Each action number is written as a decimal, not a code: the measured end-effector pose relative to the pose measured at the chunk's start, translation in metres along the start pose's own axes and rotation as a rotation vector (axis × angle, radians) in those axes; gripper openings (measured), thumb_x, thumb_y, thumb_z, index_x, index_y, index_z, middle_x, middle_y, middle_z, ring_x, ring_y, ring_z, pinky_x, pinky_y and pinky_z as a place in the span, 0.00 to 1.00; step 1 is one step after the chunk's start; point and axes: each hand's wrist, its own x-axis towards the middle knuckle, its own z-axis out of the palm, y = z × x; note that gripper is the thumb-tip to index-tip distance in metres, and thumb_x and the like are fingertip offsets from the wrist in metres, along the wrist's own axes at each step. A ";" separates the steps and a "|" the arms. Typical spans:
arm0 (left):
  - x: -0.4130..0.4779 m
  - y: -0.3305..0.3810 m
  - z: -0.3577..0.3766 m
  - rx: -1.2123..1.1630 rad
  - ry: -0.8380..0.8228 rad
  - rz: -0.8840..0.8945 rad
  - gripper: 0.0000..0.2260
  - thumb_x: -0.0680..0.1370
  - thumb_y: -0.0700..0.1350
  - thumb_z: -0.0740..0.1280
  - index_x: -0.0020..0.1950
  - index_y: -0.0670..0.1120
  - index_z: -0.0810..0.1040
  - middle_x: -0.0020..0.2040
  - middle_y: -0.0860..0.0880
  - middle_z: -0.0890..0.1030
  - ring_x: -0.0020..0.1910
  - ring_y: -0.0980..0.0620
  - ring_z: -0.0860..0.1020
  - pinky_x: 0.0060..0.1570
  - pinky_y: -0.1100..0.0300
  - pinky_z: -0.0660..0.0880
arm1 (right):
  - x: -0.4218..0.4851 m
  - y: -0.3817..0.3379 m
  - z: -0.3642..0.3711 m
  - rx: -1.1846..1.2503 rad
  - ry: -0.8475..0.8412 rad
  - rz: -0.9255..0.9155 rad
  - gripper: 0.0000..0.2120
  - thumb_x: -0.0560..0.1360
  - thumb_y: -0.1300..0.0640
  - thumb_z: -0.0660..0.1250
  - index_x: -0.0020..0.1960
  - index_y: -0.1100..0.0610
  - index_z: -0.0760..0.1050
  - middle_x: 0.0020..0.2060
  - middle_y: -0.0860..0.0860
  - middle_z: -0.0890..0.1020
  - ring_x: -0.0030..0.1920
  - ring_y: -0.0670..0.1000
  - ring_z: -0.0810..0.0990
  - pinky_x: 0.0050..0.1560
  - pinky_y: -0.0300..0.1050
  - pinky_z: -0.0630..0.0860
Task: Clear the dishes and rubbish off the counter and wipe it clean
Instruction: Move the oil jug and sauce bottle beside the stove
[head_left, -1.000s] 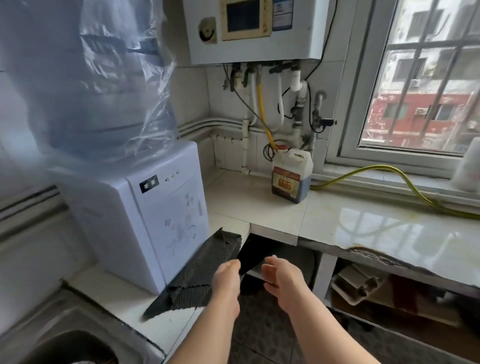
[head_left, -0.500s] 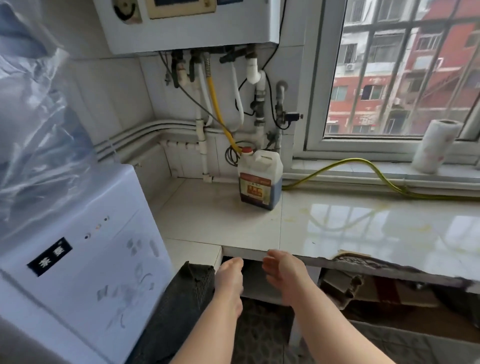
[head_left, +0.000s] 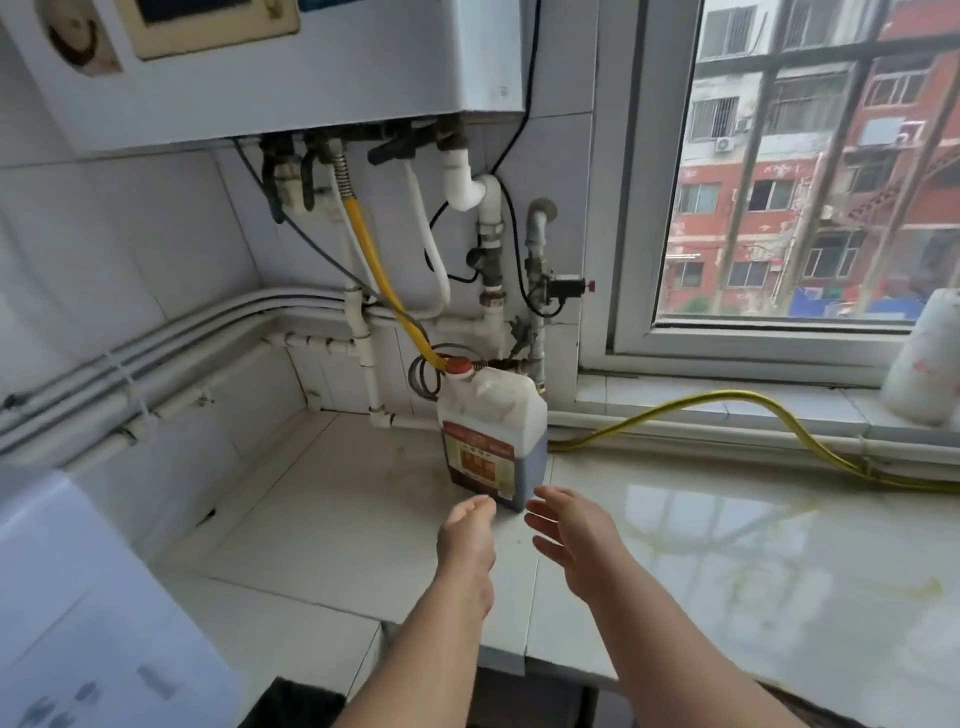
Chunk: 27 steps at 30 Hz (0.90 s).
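Plastic jug, red-capped, stands upright at the back of the counter, below wall pipes. Left hand and right hand hover just before it, fingers loose, holding nothing. Probably stiff, slick and liquid-heavy; grasp both flanks, or what seems a top handle.

The left hand and right hand, below the front edge of the counter 0.5 s ago, are now above the counter, just in front of the jug. The left hand, beside the dark mat 1.0 s ago, is now well apart from it. The right hand's fingers are now spread. The view is now closer to the counter's rear corner.
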 end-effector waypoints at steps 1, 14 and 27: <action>0.006 0.005 0.011 -0.011 -0.007 0.004 0.08 0.81 0.47 0.61 0.59 0.51 0.72 0.57 0.49 0.75 0.54 0.49 0.72 0.53 0.54 0.69 | 0.009 -0.007 -0.004 -0.007 -0.003 -0.006 0.06 0.80 0.57 0.61 0.50 0.56 0.76 0.46 0.53 0.81 0.48 0.51 0.79 0.58 0.51 0.74; 0.082 0.090 0.081 -0.093 -0.016 0.144 0.15 0.79 0.45 0.61 0.66 0.50 0.71 0.57 0.46 0.76 0.49 0.51 0.74 0.42 0.58 0.72 | 0.067 -0.036 -0.039 0.047 0.090 0.021 0.07 0.81 0.57 0.60 0.53 0.57 0.76 0.48 0.54 0.81 0.51 0.53 0.80 0.60 0.52 0.74; 0.094 0.119 0.115 -0.011 0.008 0.054 0.24 0.77 0.46 0.67 0.70 0.47 0.62 0.57 0.45 0.73 0.46 0.48 0.73 0.41 0.56 0.73 | 0.082 -0.061 -0.050 0.139 0.229 -0.066 0.08 0.81 0.58 0.59 0.56 0.58 0.75 0.47 0.55 0.80 0.49 0.53 0.80 0.55 0.51 0.75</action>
